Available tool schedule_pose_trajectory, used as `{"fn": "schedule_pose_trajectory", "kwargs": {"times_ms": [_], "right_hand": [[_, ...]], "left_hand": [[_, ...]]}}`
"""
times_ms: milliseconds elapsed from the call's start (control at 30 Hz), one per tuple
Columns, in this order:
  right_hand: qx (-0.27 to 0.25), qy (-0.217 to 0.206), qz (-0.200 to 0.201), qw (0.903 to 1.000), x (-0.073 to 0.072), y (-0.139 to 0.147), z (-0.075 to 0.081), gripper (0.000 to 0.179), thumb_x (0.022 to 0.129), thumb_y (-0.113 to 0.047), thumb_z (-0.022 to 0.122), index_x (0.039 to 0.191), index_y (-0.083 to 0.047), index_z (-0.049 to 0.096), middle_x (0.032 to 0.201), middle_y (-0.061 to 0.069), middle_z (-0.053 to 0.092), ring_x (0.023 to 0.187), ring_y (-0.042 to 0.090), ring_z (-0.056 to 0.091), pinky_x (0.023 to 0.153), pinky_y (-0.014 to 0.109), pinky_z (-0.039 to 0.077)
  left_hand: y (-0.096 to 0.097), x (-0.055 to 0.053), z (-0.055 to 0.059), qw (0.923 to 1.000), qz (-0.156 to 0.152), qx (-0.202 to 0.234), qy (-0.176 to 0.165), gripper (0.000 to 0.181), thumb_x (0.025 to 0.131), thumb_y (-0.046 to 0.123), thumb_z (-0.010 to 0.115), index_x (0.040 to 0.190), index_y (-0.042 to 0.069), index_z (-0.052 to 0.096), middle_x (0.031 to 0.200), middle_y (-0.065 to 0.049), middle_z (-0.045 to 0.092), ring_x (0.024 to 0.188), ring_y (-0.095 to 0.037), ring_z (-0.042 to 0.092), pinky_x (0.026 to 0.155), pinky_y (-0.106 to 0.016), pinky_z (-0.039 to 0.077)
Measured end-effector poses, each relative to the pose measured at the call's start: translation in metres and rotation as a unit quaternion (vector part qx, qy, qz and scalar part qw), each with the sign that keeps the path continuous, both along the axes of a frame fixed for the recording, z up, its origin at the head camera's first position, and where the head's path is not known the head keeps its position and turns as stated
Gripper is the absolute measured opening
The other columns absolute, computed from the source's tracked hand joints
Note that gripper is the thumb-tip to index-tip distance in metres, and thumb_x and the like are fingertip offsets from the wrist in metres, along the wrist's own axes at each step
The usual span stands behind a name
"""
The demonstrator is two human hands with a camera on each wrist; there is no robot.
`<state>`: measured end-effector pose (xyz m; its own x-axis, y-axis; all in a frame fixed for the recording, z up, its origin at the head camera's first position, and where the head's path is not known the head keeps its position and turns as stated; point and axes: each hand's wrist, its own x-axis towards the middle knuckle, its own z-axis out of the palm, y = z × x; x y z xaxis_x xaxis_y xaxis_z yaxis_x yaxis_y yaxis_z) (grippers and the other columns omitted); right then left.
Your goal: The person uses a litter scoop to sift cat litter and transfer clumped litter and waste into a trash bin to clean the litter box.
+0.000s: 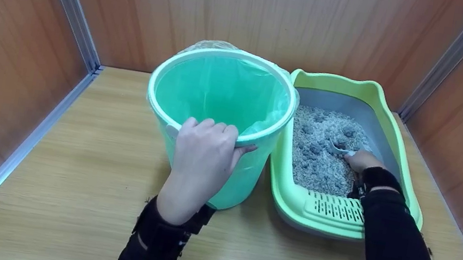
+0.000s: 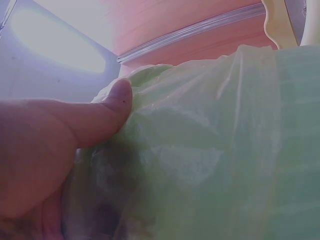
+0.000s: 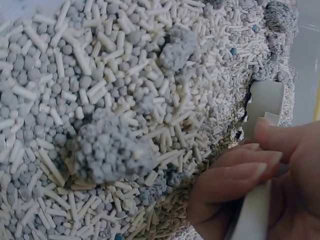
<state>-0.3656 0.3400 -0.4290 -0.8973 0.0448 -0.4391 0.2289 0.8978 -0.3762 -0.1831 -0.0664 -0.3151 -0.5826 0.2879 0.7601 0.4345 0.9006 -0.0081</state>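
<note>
A green trash bin (image 1: 248, 173) stands at the middle, lined with a clear plastic bag (image 2: 200, 140) folded over its rim. My left hand (image 1: 206, 154) grips the bin's near rim, fingers over the edge and thumb against the bagged outside. To the right, a light green litter box (image 1: 401, 154) holds pale cat litter (image 1: 315, 165). Inside it, my right hand (image 1: 365, 162) holds a white litter scoop (image 3: 267, 105) by its handle, fingers curled round it. The scoop's head dips into the litter at the box's right side. A grey clump (image 3: 112, 147) lies on the pellets.
The bin and litter box stand side by side on a wooden floor (image 1: 88, 172). Wood-grain panels (image 1: 279, 15) with metal corner strips enclose the back and both sides. A slotted step (image 1: 336, 208) forms the box's front. Another clump (image 3: 177, 47) lies farther off.
</note>
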Motion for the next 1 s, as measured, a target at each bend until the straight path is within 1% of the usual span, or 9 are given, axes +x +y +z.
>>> {"fn": "schedule_pose_trajectory", "kwargs": {"times_ms": [100,267,433,567,700,800,833,933,1000], "right_hand": [[-0.014,0.006,-0.008,0.9998,0.0000,0.0011,-0.0011,0.043,0.115,-0.029,0.037,0.094,0.004,0.054,0.056,-0.001,0.048,0.044,0.011,0.046,0.050,0.028,0.042],[-0.031,0.021,-0.011,0.9992,-0.0007,0.0016,-0.0039,0.044,0.115,-0.027,0.036,0.089,0.002,0.056,0.055,-0.002,0.048,0.043,0.010,0.047,0.047,0.027,0.042],[-0.035,0.035,-0.022,0.9985,-0.0007,0.0019,-0.0055,0.040,0.115,-0.028,0.038,0.090,0.000,0.051,0.058,-0.001,0.045,0.045,0.010,0.044,0.047,0.027,0.040],[-0.030,0.048,-0.021,0.9981,-0.0010,0.0015,-0.0043,0.048,0.115,-0.028,0.038,0.079,-0.001,0.056,0.056,0.000,0.048,0.044,0.011,0.048,0.047,0.027,0.043],[-0.026,0.062,-0.020,0.9975,-0.0018,0.0035,-0.0056,0.050,0.116,-0.029,0.037,0.074,-0.005,0.051,0.060,-0.001,0.045,0.047,0.011,0.047,0.051,0.027,0.043],[-0.048,0.079,-0.036,0.9950,-0.0007,0.0033,-0.0055,0.043,0.114,-0.029,0.038,0.079,-0.006,0.046,0.060,-0.001,0.042,0.047,0.011,0.045,0.051,0.028,0.042],[-0.060,0.084,-0.044,0.9937,-0.0003,0.0025,-0.0050,0.042,0.114,-0.029,0.039,0.080,-0.006,0.047,0.058,-0.001,0.044,0.046,0.011,0.046,0.049,0.028,0.042],[-0.085,0.109,-0.062,0.9884,0.0005,0.0011,-0.0035,0.037,0.112,-0.028,0.044,0.083,-0.005,0.048,0.061,0.000,0.046,0.046,0.012,0.048,0.047,0.030,0.043],[-0.084,0.127,-0.069,0.9859,0.0002,0.0002,-0.0031,0.037,0.111,-0.029,0.047,0.082,-0.006,0.047,0.064,0.001,0.044,0.049,0.013,0.047,0.050,0.031,0.043]], "left_hand": [[-0.0003,-0.0003,0.0004,1.0000,-0.001,-0.001,-0.001,0.054,0.090,0.048,0.084,0.065,0.010,0.056,0.056,-0.001,0.046,0.053,-0.021,0.045,0.057,-0.035,0.032],[-0.0010,-0.0003,0.0008,1.0000,0.000,0.000,-0.009,0.052,0.090,0.047,0.084,0.066,0.010,0.057,0.056,-0.001,0.048,0.054,-0.022,0.047,0.058,-0.035,0.033],[-0.0008,0.0001,0.0010,0.9999,0.000,-0.001,-0.012,0.052,0.091,0.048,0.083,0.066,0.010,0.057,0.056,-0.001,0.048,0.054,-0.021,0.046,0.058,-0.035,0.033],[-0.0002,0.0002,0.0014,0.9999,0.000,-0.001,-0.011,0.052,0.091,0.048,0.083,0.066,0.010,0.058,0.056,-0.001,0.048,0.054,-0.021,0.046,0.058,-0.035,0.033],[0.0004,0.0006,0.0011,0.9999,0.000,0.002,-0.014,0.051,0.091,0.048,0.083,0.067,0.010,0.058,0.056,-0.001,0.047,0.054,-0.021,0.046,0.058,-0.035,0.032],[0.0004,0.0003,0.0000,0.9999,0.000,0.002,-0.012,0.051,0.090,0.047,0.084,0.066,0.010,0.057,0.056,-0.001,0.047,0.054,-0.022,0.046,0.057,-0.035,0.032],[0.0003,0.0001,-0.0003,0.9999,0.000,0.002,-0.011,0.051,0.090,0.046,0.085,0.066,0.010,0.057,0.056,-0.001,0.048,0.054,-0.022,0.047,0.057,-0.035,0.032],[0.0000,-0.0007,-0.0010,1.0000,0.000,0.000,-0.007,0.051,0.089,0.045,0.086,0.065,0.010,0.057,0.056,-0.001,0.049,0.054,-0.022,0.048,0.057,-0.035,0.033],[-0.0001,-0.0010,-0.0008,1.0000,0.000,0.000,-0.008,0.051,0.089,0.045,0.086,0.066,0.010,0.057,0.057,-0.001,0.049,0.055,-0.022,0.048,0.057,-0.035,0.033]]}}
